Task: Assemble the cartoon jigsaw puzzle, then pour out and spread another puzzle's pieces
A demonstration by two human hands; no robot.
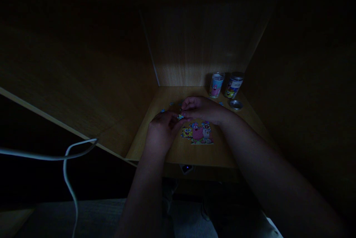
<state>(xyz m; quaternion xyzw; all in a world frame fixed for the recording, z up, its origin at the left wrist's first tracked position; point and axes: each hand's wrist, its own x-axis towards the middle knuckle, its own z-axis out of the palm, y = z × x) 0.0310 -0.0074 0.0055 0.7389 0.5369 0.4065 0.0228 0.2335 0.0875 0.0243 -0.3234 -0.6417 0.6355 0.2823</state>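
A partly joined jigsaw puzzle [198,133] with bright cartoon figures lies on the wooden surface, just below my hands. Above its upper left edge, a small yellow and light-blue puzzle piece [180,117] is between my fingertips. My left hand [162,128] is closed, its thumb and fingers pinching this piece from the left. From the right, my right hand [204,109] reaches in with thumb and forefinger closed at the same spot; the dim light blurs their exact contact. Loose puzzle pieces [171,104] lie beyond my left hand, and another blue piece [221,103] lies past my right wrist.
Two cartoon-printed cans stand at the back right: one clear-topped can [216,85] and one metal-lidded can [234,85]. A round metal lid [236,104] lies before them. Wooden panels enclose the surface. A white cable [66,171] hangs at left; a small device [187,168] sits below the front edge.
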